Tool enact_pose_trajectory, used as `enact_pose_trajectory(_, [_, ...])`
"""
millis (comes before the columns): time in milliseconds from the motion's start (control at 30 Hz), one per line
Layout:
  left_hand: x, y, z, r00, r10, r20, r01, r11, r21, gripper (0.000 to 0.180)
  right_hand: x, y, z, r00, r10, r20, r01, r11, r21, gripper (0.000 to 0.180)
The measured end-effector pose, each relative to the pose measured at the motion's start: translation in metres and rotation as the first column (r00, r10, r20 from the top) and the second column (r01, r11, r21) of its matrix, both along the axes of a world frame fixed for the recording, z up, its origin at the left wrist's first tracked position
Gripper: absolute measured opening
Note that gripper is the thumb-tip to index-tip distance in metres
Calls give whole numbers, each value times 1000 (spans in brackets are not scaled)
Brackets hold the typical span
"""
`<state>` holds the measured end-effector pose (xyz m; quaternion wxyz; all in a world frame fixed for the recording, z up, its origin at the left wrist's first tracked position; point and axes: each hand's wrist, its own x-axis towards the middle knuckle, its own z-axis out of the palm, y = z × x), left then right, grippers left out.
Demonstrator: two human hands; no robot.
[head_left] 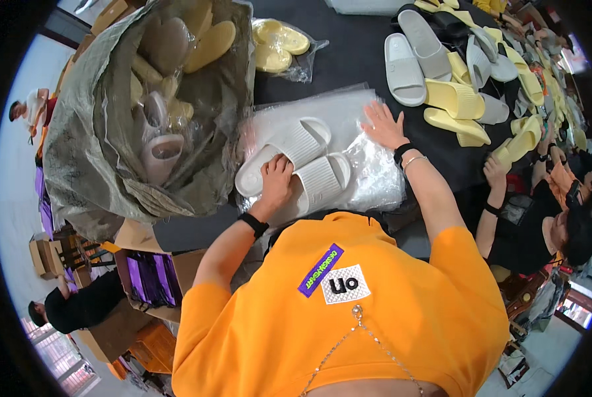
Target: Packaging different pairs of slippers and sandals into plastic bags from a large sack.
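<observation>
A pair of pale grey slide slippers (318,177) lies side by side on a stack of clear plastic bags (349,99) in front of me. My left hand (278,180) is closed on the pair, its fingers curled over the inner edges where the two slippers meet; its fingertips are partly hidden. Flat on the right side of the bag stack rests my right hand (383,126), fingers spread and holding nothing. Beneath that hand the plastic is crinkled and shiny.
To the left, a large woven sack (84,145) stands open with bagged slippers inside. Bagged yellow slippers (279,45) lie beyond the stack. Loose grey and yellow slippers (455,99) are heaped at right, where a co-worker's hand (494,171) holds a yellow one. A cardboard box (186,264) sits lower left.
</observation>
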<state>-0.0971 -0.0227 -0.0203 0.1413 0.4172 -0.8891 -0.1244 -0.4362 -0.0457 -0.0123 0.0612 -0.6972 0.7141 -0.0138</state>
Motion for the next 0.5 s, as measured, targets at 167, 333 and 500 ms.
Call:
enact_pose_trajectory(167, [-2, -6, 8, 999, 33, -41, -29, 997, 76, 47, -7, -12, -7, 992, 61, -114, -83, 976, -199, 51])
enact_pose_trajectory(333, [-25, -35, 52, 966, -141, -216, 152, 988, 35, 45, 52, 10, 75, 730, 426, 534, -408, 899, -159, 79])
enact_pose_trajectory(500, [-47, -44, 71, 928, -201, -314, 235, 969, 73, 43, 42, 40, 135, 636, 179, 750, -427, 892, 149, 91])
